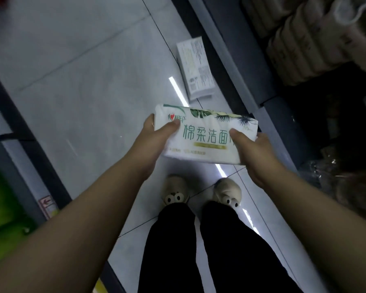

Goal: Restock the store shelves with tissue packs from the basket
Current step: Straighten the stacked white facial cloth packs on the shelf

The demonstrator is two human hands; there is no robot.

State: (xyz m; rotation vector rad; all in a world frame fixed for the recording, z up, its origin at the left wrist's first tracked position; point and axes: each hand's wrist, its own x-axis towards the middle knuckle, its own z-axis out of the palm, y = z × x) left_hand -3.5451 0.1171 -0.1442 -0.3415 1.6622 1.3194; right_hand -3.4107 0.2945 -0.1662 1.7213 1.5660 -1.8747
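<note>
I hold a white tissue pack (205,135) with green lettering and leaf prints in front of me, above the tiled floor. My left hand (154,142) grips its left end, thumb on top. My right hand (254,153) grips its right end the same way. A second white pack (195,68) lies flat on the floor ahead, its printed back facing up, against the base of the shelf. No basket is in view.
Shelving on the right (268,66) holds stacked beige paper rolls (304,34) on a low shelf. Another shelf base (23,123) runs along the left, with green goods (2,206) beside it. My feet in beige shoes (175,191) stand in the aisle below the pack.
</note>
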